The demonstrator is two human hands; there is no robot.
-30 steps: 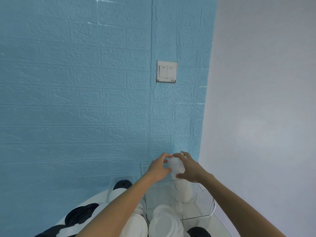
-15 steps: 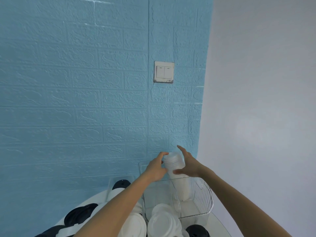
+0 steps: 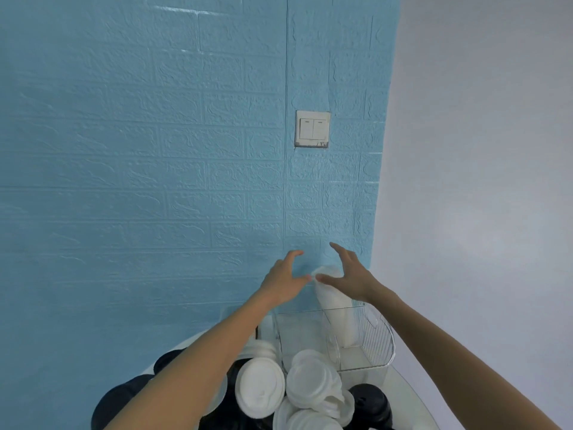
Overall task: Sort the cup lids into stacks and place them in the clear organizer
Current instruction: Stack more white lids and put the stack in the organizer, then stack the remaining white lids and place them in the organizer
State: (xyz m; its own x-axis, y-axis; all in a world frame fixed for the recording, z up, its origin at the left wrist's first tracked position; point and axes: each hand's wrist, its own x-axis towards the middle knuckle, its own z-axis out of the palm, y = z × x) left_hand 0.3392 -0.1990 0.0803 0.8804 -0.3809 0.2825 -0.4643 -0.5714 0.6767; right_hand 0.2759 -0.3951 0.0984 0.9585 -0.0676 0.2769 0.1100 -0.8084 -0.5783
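Head view: we are letting go of the tall lid stack (image 3: 336, 308), now standing in the clear organizer (image 3: 376, 342) at the desk's far edge; left hand (image 3: 283, 282) and right hand (image 3: 350, 276) are spreading, fingers holding nothing.

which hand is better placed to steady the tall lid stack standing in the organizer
Right, probably. The right hand has its thumb against the top of the tall lid stack; the left hand is open beside it with only a fingertip near.
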